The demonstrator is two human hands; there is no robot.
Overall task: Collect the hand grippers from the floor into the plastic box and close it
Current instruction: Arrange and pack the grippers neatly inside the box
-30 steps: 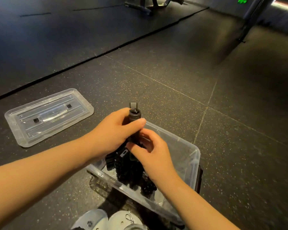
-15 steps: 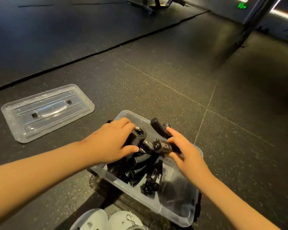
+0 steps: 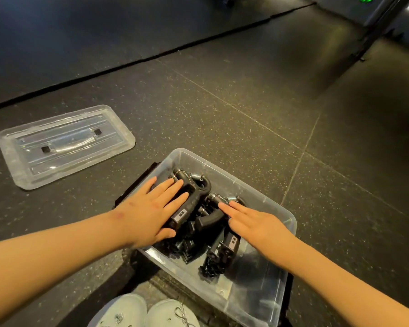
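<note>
Left hand [image 3: 151, 211] flat, fingers straight, pressing on the top hand gripper [image 3: 187, 199]. Right hand [image 3: 255, 223] also flat, fingertips touching a second gripper [image 3: 213, 217] just beside it. Both sit on the pile of black grippers [image 3: 219, 256] inside the clear plastic box [image 3: 267, 303]. Lid [image 3: 64, 143] lies on the floor [image 3: 246, 102], well left of the left hand. White shoes [image 3: 147, 312] below the box.

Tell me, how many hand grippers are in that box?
3 hand grippers: one under the left hand, one by the right hand, one nearer the shoes; more may be hidden.
</note>
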